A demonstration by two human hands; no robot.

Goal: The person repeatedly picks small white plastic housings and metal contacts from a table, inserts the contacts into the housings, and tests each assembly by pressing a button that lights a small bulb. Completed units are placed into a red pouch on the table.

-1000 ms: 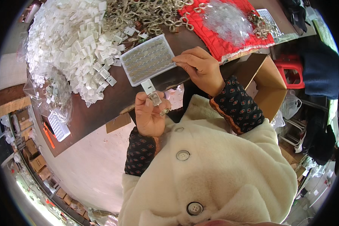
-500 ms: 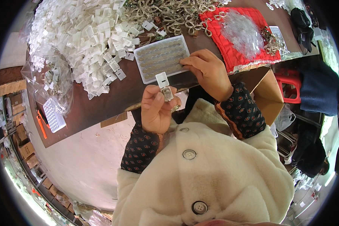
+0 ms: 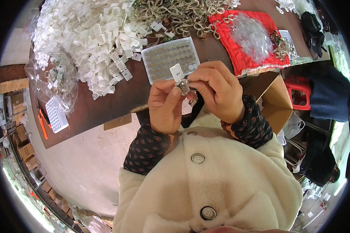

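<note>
My left hand [image 3: 166, 105] and my right hand [image 3: 217, 89] meet in front of my chest, both pinching a small white plastic piece with a metal part [image 3: 180, 77]. The white tab sticks up between my thumbs, and a bit of metal chain hangs below it. Just beyond my fingers lies a clear tray of small round button cells [image 3: 169, 59] on the brown table [image 3: 120, 97]. Which hand bears most of the piece I cannot tell.
A large heap of white plastic pieces [image 3: 85, 35] covers the table's far left. Metal rings and chains [image 3: 182, 13] lie at the back. A red padded mat [image 3: 247, 40] with clear bags sits right; an open cardboard box [image 3: 274, 97] stands beside me.
My right hand has come off the button cell tray and joined my left at the small white piece. Both hands now sit closer together and nearer my chest.
</note>
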